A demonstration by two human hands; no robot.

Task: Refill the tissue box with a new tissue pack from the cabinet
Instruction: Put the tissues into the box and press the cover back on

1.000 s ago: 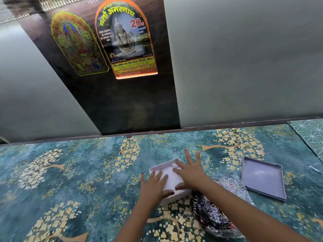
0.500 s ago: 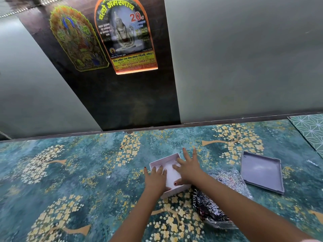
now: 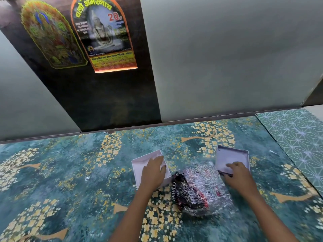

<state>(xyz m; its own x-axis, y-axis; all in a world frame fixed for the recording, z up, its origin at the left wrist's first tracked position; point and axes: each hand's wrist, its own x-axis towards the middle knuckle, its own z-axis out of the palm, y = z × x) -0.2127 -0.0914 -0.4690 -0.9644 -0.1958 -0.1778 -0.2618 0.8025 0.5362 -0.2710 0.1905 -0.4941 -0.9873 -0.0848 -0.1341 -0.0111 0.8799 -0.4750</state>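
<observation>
The white tissue box base (image 3: pixel 139 165) sits on the teal patterned tabletop, with white tissues inside it. My left hand (image 3: pixel 153 174) lies palm down and flat on the tissues, covering the box's right half. To the right is the grey-lilac lid (image 3: pixel 230 157), inner side up. My right hand (image 3: pixel 240 178) grips its near edge, fingers curled over the rim. The near edge looks slightly lifted. A crumpled plastic tissue wrapper (image 3: pixel 197 191), clear with a black and red print, lies between the two hands.
The tabletop (image 3: pixel 70 180) carries a teal surface with golden trees. A green geometric mat (image 3: pixel 297 137) lies at the far right. Behind the table stand frosted panels and a dark panel (image 3: pixel 108 95) with two posters.
My right hand left the tissue box, crossed right over the wrapper and took hold of the lid. My left hand stayed on the tissues in the box.
</observation>
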